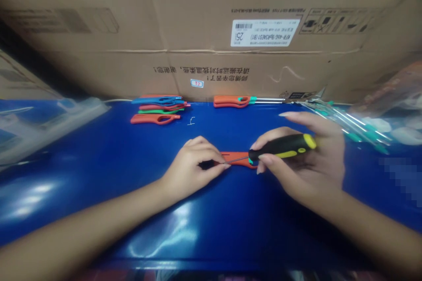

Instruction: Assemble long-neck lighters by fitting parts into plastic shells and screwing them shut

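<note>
An orange lighter handle point(235, 156) with a bit of green at its right end lies on the blue tabletop between my hands. My right hand point(311, 167) grips a black and yellow screwdriver point(280, 147), its thin shaft slanting left across the handle. At the shaft's tip, my left hand point(194, 162) has its thumb and index finger pinched together over the handle's left end. Whatever small thing sits between those fingertips is hidden. Part of the handle is covered by both hands.
Several coloured lighter handles point(156, 118) lie at the back left, beside a few tiny screws point(191, 120). Orange lighters with metal tubes point(232, 101) rest against a large cardboard box point(198, 59). Several metal rods with green ends point(361, 125) and a plastic bag point(405, 101) are at right.
</note>
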A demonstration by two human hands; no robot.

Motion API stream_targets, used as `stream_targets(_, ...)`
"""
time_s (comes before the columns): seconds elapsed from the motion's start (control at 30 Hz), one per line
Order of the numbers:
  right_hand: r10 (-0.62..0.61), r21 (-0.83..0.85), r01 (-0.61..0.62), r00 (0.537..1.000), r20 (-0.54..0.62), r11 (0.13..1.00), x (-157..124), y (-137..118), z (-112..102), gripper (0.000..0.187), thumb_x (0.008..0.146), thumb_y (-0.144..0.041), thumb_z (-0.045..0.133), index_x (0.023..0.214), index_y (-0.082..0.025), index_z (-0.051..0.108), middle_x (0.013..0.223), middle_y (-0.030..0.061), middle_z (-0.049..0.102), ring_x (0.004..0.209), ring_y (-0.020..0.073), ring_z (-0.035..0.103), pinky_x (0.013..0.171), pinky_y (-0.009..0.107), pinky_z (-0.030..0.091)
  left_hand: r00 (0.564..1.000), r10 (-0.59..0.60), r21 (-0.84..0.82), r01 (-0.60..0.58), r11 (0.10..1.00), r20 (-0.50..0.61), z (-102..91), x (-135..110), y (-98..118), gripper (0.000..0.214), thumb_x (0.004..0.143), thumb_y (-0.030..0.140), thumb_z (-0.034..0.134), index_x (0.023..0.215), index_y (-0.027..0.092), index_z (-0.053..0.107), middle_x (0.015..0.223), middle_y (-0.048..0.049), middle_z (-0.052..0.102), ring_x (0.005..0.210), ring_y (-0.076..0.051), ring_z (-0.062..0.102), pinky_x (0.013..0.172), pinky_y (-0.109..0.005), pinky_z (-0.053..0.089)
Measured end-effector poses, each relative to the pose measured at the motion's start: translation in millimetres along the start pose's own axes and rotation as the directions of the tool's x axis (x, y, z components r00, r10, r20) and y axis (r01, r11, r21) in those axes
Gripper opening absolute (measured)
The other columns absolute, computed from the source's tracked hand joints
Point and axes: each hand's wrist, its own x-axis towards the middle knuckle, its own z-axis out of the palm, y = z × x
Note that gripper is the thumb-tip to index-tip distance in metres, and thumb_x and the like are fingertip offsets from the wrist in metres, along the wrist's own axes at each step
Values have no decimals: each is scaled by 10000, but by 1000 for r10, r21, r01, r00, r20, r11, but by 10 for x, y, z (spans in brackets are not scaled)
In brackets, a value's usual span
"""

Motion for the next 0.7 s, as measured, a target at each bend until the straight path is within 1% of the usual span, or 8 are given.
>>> stream_targets(0.13,-101,0,103,985,143,995,5,19,-21,718,855,-32,654,1438,-381,421,1160,65,628,1002,226,683,743,366,635,999,-36,-62,34,997,-37,41,6,-10,33,856,244,774,831,226,785,981,-48,749,910,-206,666,866,-385,503)
stream_targets(0.2,-112,-10,115,984,137,993,26,22,-28,727,858,-26,640,1450,-382,411,1159,64,618,1008,223,675,768,373,633,999,-34,-63,33,997,-19,41,4,-20,28,856,257,777,865,232,784,1026,-52,735,960,-214,662,902,-393,505)
stream_targets(0.27,-118,-26,121,990,76,992,55,25,-30,696,862,-47,650,1430,-387,433,1126,59,621,977,220,682,731,358,632,999,-34,-36,35,999,26,27,-2,-25,255,838,317,800,1078,241,759,1151,-72,707,1083,-242,637,977,-419,495)
stream_targets(0.33,-110,-53,110,994,12,992,86,31,-34,649,868,-78,666,1402,-387,462,1072,52,637,944,223,694,709,360,630,995,-49,27,47,999,81,2,-10,-31,598,806,412,821,1343,240,623,1304,-108,645,1217,-284,577,1055,-471,461)
stream_targets(0.4,-82,-85,77,995,-52,993,113,46,-43,612,871,-112,684,1382,-382,481,1053,51,658,926,230,706,714,374,629,989,-62,86,51,995,133,-22,-17,-47,750,801,470,809,1447,231,513,1383,-131,603,1278,-314,537,1087,-516,435)
stream_targets(0.47,-57,-99,46,992,-110,994,137,67,-57,595,869,-146,704,1372,-380,488,1097,55,668,911,231,712,720,385,626,983,-52,92,36,995,177,-36,-22,-74,695,835,429,775,1442,218,512,1355,-135,632,1239,-310,571,1074,-525,447)
stream_targets(0.57,-52,-105,37,988,-144,994,167,94,-75,592,862,-192,731,1366,-384,488,1139,53,665,875,217,709,705,372,625,974,-26,13,24,1000,223,-10,-29,-103,608,868,299,727,1432,198,524,1251,-124,695,1126,-267,644,1014,-479,506)
stream_targets(0.7,-44,-99,31,990,-136,995,179,82,-84,583,865,-216,732,1366,-379,484,1097,43,665,858,209,696,723,373,630,971,52,-111,-26,993,232,117,-42,-53,568,868,338,760,1389,212,571,1180,-108,719,1055,-233,667,947,-419,552)
